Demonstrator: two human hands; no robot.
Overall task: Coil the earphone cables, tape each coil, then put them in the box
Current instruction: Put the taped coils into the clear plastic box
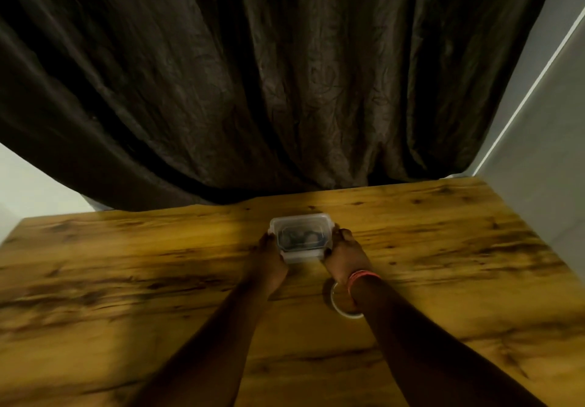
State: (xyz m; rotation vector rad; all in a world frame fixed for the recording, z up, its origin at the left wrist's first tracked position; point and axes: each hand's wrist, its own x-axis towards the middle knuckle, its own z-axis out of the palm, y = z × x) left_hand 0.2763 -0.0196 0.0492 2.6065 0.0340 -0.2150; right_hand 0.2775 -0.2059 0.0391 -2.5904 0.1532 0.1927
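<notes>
A small clear plastic box (300, 220) with its lid on sits on the wooden table (443, 248). Dark coiled earphone cables (299, 238) show through the lid. My left hand (269, 261) grips the box's left side and my right hand (343, 256) grips its right side, fingers curled round the edges. A roll of clear tape (340, 307) lies on the table just under my right wrist, partly hidden by the forearm.
A dark curtain (253, 90) hangs behind the table's far edge. A pale wall (538, 185) stands along the right side. Red bangles (361, 276) circle my right wrist.
</notes>
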